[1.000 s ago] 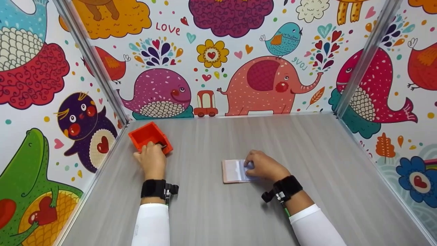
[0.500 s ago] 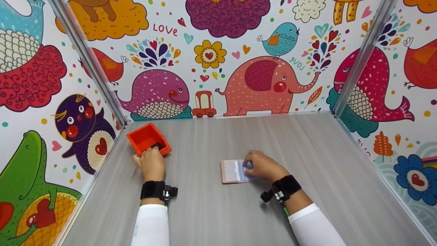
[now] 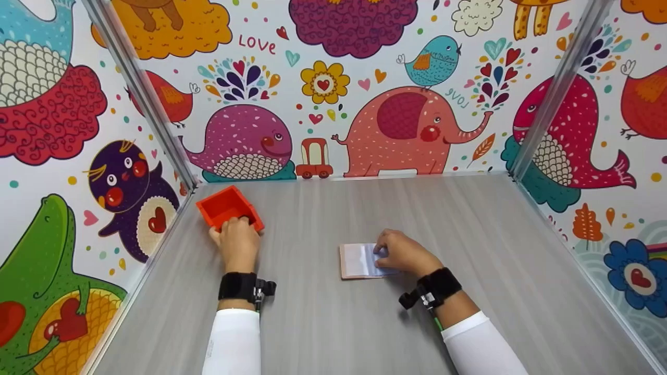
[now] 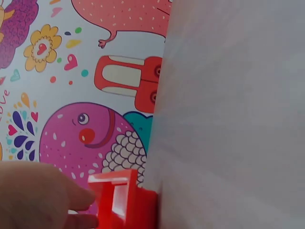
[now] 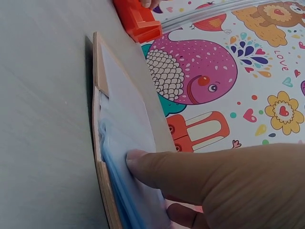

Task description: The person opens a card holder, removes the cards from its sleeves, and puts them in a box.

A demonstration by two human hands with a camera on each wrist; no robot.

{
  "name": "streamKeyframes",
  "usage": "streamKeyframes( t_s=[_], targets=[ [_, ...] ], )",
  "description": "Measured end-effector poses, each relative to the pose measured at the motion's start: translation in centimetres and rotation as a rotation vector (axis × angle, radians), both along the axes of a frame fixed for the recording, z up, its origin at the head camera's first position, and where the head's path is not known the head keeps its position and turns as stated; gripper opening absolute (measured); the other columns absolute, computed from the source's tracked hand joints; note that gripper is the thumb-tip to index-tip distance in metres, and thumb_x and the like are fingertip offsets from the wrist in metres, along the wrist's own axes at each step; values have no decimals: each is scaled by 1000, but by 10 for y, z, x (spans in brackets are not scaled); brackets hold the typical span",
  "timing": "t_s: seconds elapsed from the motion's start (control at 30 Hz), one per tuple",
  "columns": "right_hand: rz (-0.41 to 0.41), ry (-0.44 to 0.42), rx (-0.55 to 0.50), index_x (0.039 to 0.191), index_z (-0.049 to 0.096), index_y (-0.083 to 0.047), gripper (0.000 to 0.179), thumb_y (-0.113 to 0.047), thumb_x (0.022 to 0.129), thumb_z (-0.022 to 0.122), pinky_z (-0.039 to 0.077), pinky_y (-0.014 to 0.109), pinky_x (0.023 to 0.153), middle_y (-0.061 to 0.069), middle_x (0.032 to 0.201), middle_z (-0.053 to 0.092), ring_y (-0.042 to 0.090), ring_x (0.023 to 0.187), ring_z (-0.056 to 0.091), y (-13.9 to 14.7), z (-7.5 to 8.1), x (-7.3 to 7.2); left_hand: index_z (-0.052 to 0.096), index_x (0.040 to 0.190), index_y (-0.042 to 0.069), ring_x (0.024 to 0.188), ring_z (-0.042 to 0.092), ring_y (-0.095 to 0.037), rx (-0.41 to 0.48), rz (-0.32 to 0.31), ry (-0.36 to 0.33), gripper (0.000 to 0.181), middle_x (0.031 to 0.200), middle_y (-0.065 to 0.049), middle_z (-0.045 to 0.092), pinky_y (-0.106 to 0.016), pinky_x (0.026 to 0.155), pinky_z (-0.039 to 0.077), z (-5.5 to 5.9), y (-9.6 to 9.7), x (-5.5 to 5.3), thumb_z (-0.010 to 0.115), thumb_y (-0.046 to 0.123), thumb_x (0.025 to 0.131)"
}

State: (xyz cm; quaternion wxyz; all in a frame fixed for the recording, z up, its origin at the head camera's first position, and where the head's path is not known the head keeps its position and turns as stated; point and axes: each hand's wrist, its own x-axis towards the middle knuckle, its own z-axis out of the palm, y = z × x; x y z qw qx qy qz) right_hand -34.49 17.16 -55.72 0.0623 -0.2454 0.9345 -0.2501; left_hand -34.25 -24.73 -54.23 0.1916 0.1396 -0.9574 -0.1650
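In the head view my left hand reaches over the near rim of an orange-red box, its fingertips inside. A small dark item shows beside the fingertips; its kind is hidden, and whether I grip it cannot be told. The left wrist view shows the left thumb close to the box rim. My right hand pinches the clear plastic sleeves of an open tan card holder lying on the table. In the right wrist view the right thumb lies on those bluish sleeves.
The grey wood-grain table is enclosed by walls printed with cartoon animals. Metal corner posts stand at the back left and right. The box sits by the back left corner. Each wrist wears a black strap with a small camera.
My left hand has shifted slightly right over the box rim, and less of the dark item shows. The right hand and card holder stay in place.
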Motion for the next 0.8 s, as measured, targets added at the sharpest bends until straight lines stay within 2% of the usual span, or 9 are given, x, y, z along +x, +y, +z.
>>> streamKeyframes(
  t_s=[0.13,0.4,0.6,0.8],
  targets=[
    [-36,-28,-12,111,89,-6,23,-14,90,96,62,47,103,5,118,74,21,107,66,-1,2,-1,80,122,-3,119,65,-45,-10,-21,18,26,117,-26,75,-65,113,32,8,10,-1,68,15,107],
    [-67,-63,-32,110,90,-10,21,-16,91,96,61,50,110,6,127,75,25,116,68,-2,2,2,82,108,-2,112,66,-44,-45,-90,132,21,109,-23,75,-61,103,36,19,29,0,74,17,105],
    [-47,-54,-38,110,89,-8,21,-14,91,95,61,51,108,7,125,75,26,116,68,-2,2,2,83,111,0,116,65,-42,-44,-128,136,22,112,-21,75,-61,106,36,26,41,2,76,20,105],
    [-38,-39,-29,109,89,-8,20,-13,90,95,61,50,108,7,125,75,26,116,68,-1,1,1,84,110,0,117,65,-41,-40,-192,143,22,111,-20,75,-60,105,36,26,53,4,76,21,105]
  ],
)
